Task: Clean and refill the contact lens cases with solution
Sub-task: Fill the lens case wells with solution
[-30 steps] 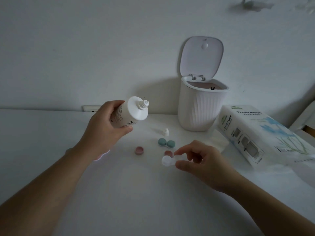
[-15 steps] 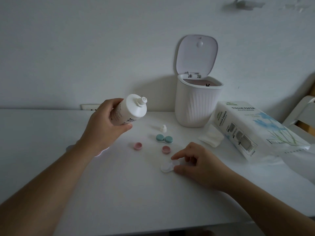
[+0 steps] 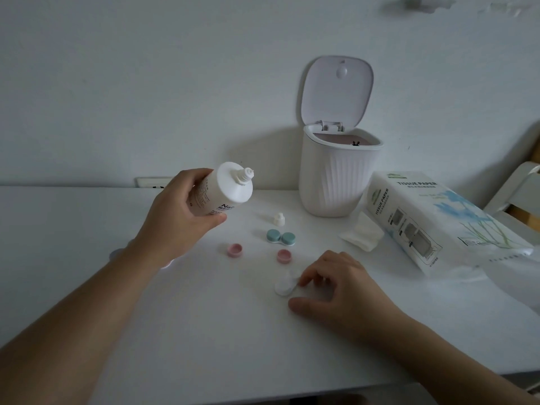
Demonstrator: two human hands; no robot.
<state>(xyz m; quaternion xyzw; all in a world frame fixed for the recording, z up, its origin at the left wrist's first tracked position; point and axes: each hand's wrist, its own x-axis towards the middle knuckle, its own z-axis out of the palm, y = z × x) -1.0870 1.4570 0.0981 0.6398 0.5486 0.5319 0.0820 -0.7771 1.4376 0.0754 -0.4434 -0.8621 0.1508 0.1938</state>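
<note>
The left hand (image 3: pixel 181 214) is wrapped around a white bottle (image 3: pixel 223 190), held above the tabletop (image 3: pixel 175 331) and tipped so its bare nozzle points up and to the right. The bottle's small white cap (image 3: pixel 279 220) stands on the tabletop just beyond a closed case (image 3: pixel 281 238) with two teal lids.

The right hand (image 3: pixel 342 287) rests on the tabletop nearer, fingers curled, with a fingertip (image 3: pixel 302 280) pressing on the right end of an open white case (image 3: pixel 285 285); the thumb lies flat just near of it, apart from the case. Whether the hidden end is pinched I cannot tell. Two pink lids lie loose: one (image 3: pixel 234 250) to the left, the other (image 3: pixel 284 256) just beyond the white case.

Far right, a ribbed white bin (image 3: pixel 336 176) stands against the wall with its lid up. Beside it lies a tissue pack (image 3: pixel 432 217), with a folded tissue (image 3: pixel 362 233) at its left end.
</note>
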